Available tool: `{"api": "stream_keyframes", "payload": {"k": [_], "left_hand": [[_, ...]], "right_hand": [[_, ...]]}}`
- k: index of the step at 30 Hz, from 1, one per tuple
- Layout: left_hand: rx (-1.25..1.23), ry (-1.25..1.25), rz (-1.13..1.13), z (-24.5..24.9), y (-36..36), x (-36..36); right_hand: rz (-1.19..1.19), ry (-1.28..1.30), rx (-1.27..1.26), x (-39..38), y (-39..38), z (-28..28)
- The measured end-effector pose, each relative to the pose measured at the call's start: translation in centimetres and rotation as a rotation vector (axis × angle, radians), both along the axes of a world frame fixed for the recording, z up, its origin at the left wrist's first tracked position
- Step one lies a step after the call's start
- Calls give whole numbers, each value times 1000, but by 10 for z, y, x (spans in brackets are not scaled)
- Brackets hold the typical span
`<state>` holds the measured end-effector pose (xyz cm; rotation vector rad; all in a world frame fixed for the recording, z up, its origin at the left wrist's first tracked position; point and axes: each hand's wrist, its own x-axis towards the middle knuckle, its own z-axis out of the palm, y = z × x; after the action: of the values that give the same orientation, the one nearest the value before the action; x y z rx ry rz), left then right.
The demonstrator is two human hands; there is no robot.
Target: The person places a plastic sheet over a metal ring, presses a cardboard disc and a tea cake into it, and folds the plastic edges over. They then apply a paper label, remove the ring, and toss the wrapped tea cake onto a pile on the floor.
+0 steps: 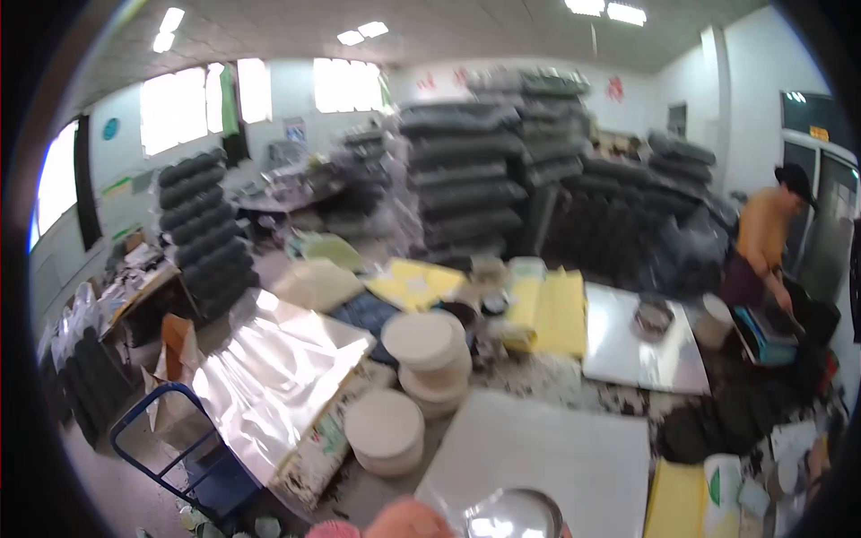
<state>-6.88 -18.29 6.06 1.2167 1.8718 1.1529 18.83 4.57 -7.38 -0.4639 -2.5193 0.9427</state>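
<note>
A blurred orange-pink shape [408, 520] at the bottom edge appears to be my left hand, its fingers not distinguishable. Beside it is a pink patch [332, 530], possibly a sleeve. Just to the right, a shiny round metal ring [549, 504] lies at the near edge of a white board [556, 439], with glossy clear material inside it. A small reddish sliver at the ring's right side may be a fingertip of my right hand; the rest is out of frame. Stacks of round cream-coloured discs [384, 421] stand left of the board.
A second white board [619, 345] carries another ring [654, 316]. Yellow sheets [560, 314] lie beside it. A blue trolley [166, 390] stands at left, near a plastic-covered slab [278, 372]. Dark bagged stacks [462, 170] rise behind. A person [762, 233] works at right.
</note>
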Motion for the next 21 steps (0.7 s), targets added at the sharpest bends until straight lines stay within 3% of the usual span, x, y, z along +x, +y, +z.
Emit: {"api": "stream_keyframes", "payload": {"k": [2,3,4,5,6,9,11,14,15,17,18,19,21], "left_hand": [[157,557,-149,-9,-4,-9],[59,530,-302,-32,-11,-14],[-26,509,-461,-53,-21,-20],[-57,431,-472,-59,-26,-22],[-86,342,-496,-67,-25,-21],[-97,335,-446,-67,-27,-12],[-115,403,-384,-63,-24,-13],[-166,264,-224,-64,-10,-14],[-32,141,6,-35,3,-13],[-54,314,-90,3,-5,-9],[-73,477,-166,9,-9,-7],[-46,614,-201,2,-9,7],[-17,748,-250,-25,-16,26]], "right_hand": [[-25,-44,-329,3,4,-34],[-26,21,-7,-7,-8,59],[-5,-43,-134,0,-2,47],[17,51,-10,0,2,45],[17,78,-51,5,1,54],[-60,-18,-312,42,-16,77],[184,186,62,52,-17,88],[485,-240,-539,30,-70,88],[474,-227,-533,22,-78,71],[419,-184,-144,9,-87,26],[341,-119,200,0,-49,53],[322,-109,208,-8,-33,56],[-9,6,-592,-15,-13,58]]}}
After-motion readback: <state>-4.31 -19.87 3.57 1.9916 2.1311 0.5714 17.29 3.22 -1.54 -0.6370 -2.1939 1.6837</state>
